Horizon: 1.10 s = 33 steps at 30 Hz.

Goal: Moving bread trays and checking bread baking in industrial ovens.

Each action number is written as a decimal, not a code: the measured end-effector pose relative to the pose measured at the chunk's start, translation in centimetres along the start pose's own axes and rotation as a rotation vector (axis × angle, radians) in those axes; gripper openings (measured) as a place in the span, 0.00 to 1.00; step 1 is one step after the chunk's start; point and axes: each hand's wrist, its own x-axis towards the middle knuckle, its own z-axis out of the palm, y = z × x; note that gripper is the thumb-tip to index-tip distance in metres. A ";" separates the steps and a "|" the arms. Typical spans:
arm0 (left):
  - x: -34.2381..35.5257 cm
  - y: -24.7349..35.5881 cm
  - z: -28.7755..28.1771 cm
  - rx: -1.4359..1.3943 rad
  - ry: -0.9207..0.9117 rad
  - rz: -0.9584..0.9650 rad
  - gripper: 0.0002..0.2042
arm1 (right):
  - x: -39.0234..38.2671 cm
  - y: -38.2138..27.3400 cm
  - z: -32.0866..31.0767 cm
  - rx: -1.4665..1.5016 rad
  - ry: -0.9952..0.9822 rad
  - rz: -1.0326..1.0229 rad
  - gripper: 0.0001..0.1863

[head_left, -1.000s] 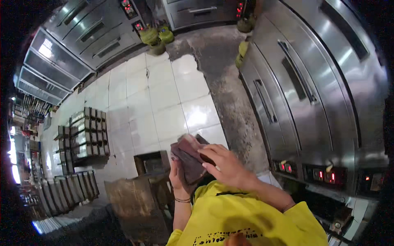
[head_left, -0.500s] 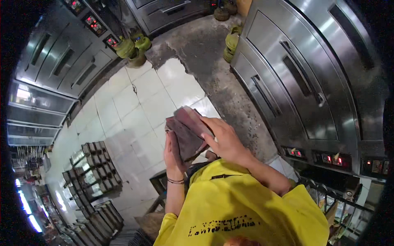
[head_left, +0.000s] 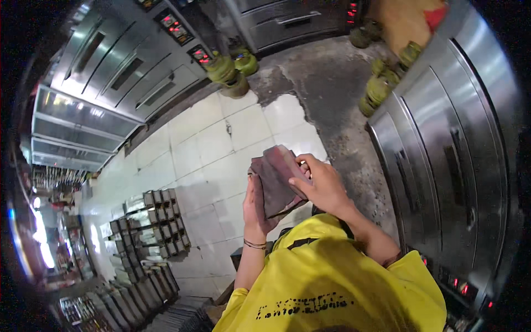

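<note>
A folded purplish-brown cloth (head_left: pixel 278 185) is held between my two hands in front of my yellow shirt. My left hand (head_left: pixel 255 207) supports it along the left side and from beneath, its thumb against the edge. Over at the right side, my right hand (head_left: pixel 325 183) pinches the cloth with its thumb on top and its fingers curled at the edge. The cloth hides part of my left hand's fingers. Its layers stand slightly apart near the top, where a paler strip shows.
Steel deck ovens stand at the right (head_left: pixel 428 149), at the left (head_left: pixel 130 72) and at the far side. Green gas cylinders (head_left: pixel 229 74) sit by the ovens, with others (head_left: pixel 381 83) further right. Stacked metal tins (head_left: pixel 157 221) rest on the white tiled floor (head_left: pixel 193 155), left of me.
My view has turned left, so the surroundings sit further right. My right hand's fingers, earlier stretched over the cloth, now curl at its edge. Both hands still hold it.
</note>
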 end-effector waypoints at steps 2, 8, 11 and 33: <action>-0.7 0.4 -0.6 0.067 0.025 0.060 0.20 | 0.4 -0.4 0.5 0.041 -0.034 -0.031 0.18; 2.8 -1.4 -3.1 0.445 0.120 0.450 0.24 | 4.7 1.7 -1.7 0.344 -0.221 -0.056 0.17; 3.6 -2.6 -4.0 0.790 0.262 0.746 0.25 | 6.2 1.9 -3.0 0.582 -0.359 0.059 0.17; 3.0 0.6 -8.1 -0.296 0.241 1.059 0.19 | 18.0 5.8 -1.5 1.666 -0.664 0.350 0.24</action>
